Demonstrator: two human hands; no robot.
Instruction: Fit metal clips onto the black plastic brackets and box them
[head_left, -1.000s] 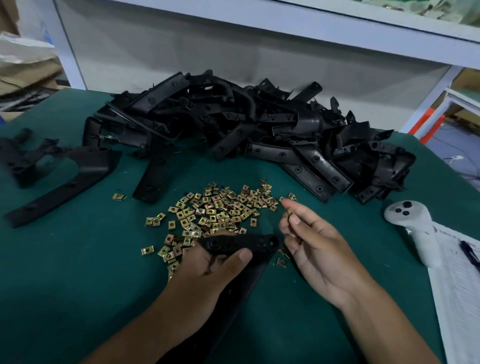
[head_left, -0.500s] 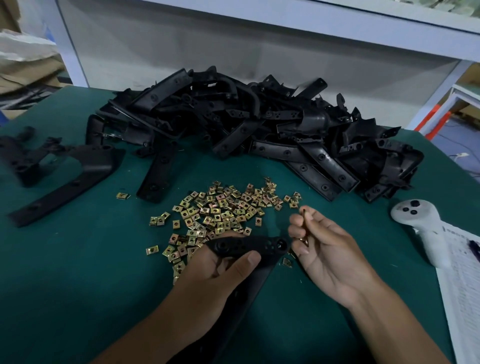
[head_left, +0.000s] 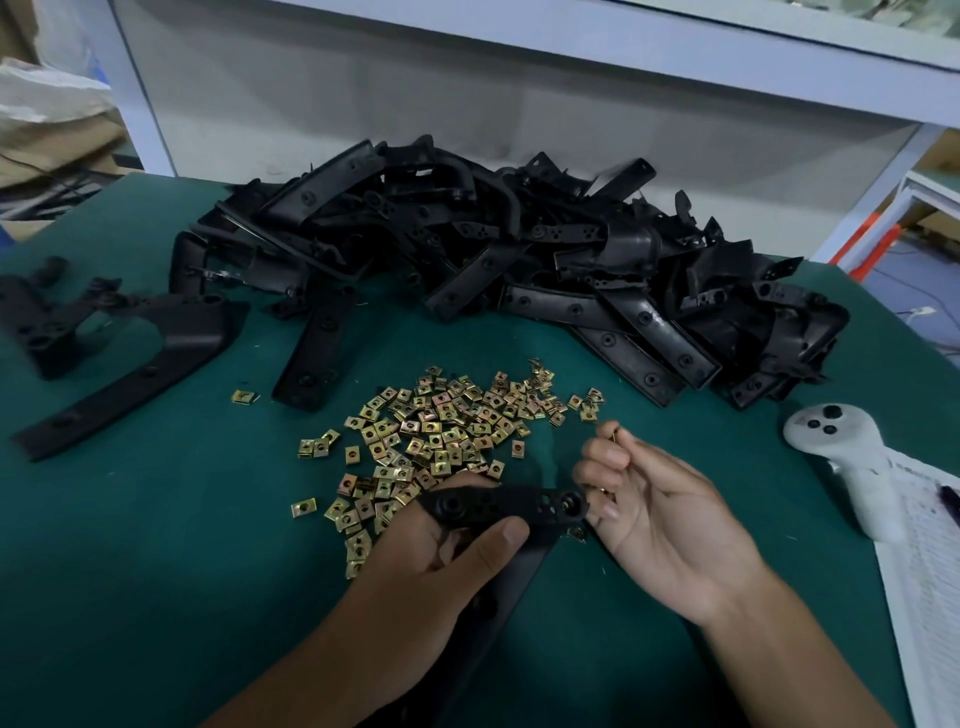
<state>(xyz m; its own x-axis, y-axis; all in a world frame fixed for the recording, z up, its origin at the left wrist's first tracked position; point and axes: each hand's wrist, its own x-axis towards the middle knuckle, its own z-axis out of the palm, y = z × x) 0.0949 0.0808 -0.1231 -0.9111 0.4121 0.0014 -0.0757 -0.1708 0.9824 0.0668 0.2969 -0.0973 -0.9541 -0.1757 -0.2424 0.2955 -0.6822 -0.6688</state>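
Left hand (head_left: 441, 566) clenches the stiff, light bracket (head_left: 506, 512) near its holed end, at frame centre; right hand (head_left: 660, 514) pinches what seems a small, slippery clip (head_left: 614, 432)

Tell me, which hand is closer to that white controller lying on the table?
Right. The right hand sits just left of the white controller; the left hand, gripping a black bracket, is farther left.

The left hand (head_left: 436, 566) covers the middle of the held bracket (head_left: 501, 506); the bracket's lower end leaves the frame. Right of it, a paper sheet (head_left: 930, 561) is cut off, print unreadable.
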